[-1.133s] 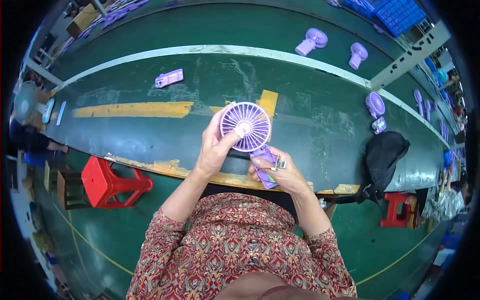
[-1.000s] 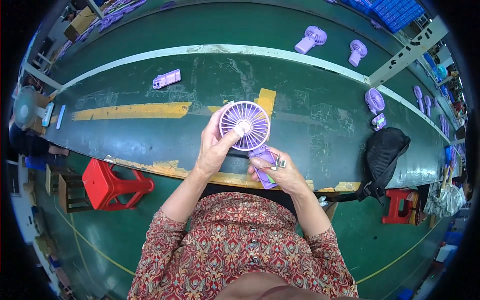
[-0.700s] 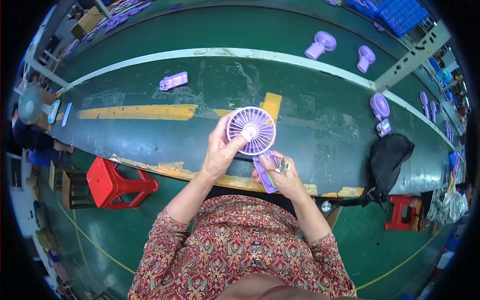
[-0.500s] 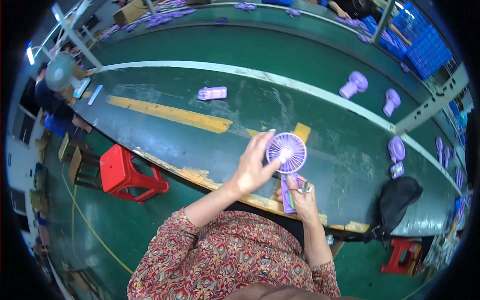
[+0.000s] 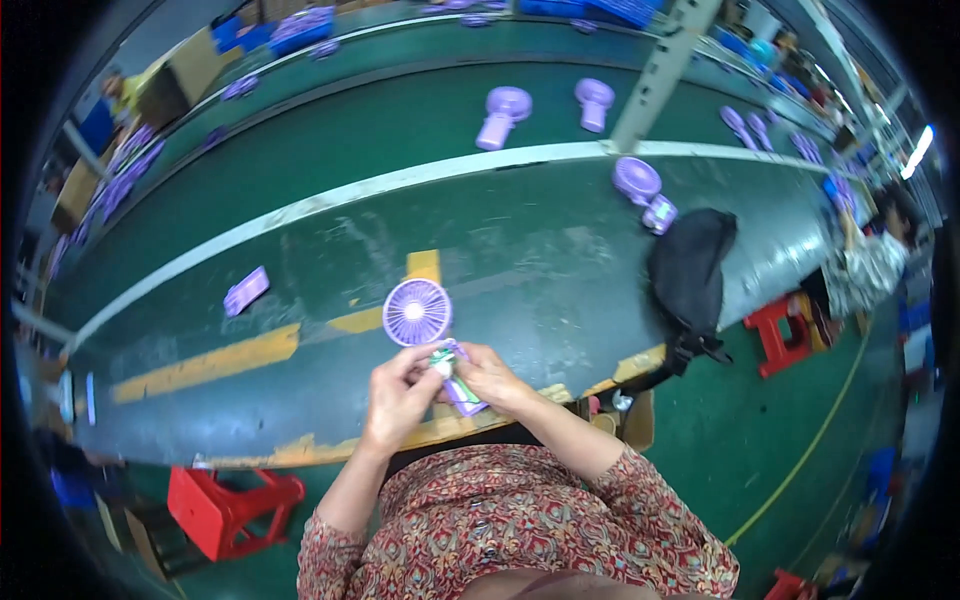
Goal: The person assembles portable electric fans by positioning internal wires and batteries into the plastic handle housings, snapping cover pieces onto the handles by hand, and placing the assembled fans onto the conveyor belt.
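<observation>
- Two bare hands work close together at the near edge of the table [image 5: 560,310]; both are clenched on parts of one purple fan [image 5: 417,312].
- Left hand [image 5: 397,393]: fingertips pinched on a small green-and-white part [image 5: 441,366] at the fan's handle; blur hides its details.
- Right hand [image 5: 490,380]: grasping the handle [image 5: 466,402] from its right side; the fan's round head points toward the far edge of the surface.
- Purple case [image 5: 247,291]: lies toward the left end of the surface, beyond a strip of yellow tape [image 5: 208,364].
- Second fan [image 5: 638,178]: lies by the far edge, toward the right end; a black bag [image 5: 692,260] rests just nearer, its straps at the near edge.
- Red stool [image 5: 215,515]: stands on the floor below the near left edge.
</observation>
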Action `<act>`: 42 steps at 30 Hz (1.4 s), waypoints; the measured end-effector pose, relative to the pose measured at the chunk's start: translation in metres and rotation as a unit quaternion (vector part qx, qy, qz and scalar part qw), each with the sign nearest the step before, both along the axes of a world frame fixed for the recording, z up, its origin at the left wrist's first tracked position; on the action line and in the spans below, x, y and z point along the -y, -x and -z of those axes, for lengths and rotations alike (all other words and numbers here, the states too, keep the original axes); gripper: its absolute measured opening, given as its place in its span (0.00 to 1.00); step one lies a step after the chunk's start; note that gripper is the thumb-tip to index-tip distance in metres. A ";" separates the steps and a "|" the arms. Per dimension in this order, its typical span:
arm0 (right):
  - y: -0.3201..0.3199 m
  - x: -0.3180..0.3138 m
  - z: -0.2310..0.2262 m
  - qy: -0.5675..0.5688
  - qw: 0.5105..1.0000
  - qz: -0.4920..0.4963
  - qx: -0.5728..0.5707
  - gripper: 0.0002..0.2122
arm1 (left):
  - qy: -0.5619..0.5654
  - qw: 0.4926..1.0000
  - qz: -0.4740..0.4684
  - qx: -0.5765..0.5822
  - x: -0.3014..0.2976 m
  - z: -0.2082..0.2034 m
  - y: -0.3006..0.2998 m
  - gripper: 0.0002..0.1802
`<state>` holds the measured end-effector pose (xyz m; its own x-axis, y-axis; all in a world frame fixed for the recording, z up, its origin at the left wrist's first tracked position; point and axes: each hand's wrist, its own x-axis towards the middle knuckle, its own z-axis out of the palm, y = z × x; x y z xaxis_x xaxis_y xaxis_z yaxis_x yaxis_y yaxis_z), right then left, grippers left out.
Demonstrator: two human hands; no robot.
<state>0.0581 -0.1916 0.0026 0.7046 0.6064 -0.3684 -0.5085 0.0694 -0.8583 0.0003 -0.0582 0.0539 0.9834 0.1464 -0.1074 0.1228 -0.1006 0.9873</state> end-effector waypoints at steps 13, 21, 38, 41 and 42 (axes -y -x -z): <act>-0.004 0.000 0.000 0.015 0.999 -0.033 -0.005 0.15 | -0.242 0.964 -0.065 0.084 0.002 0.006 0.009 0.07; -0.006 0.007 -0.003 0.014 0.999 0.013 -0.050 0.14 | -0.344 0.929 -0.019 0.133 -0.003 0.003 0.005 0.05; -0.010 0.014 -0.008 -0.035 0.992 0.013 -0.116 0.20 | -0.318 0.943 -0.030 0.089 -0.003 0.012 0.006 0.04; -0.011 0.014 -0.007 -0.034 0.992 0.016 -0.116 0.18 | -0.274 0.959 -0.030 0.070 -0.001 0.013 0.004 0.04; -0.011 0.014 -0.007 -0.035 0.992 0.014 -0.116 0.18 | -0.274 0.959 -0.029 0.069 -0.001 0.014 0.003 0.04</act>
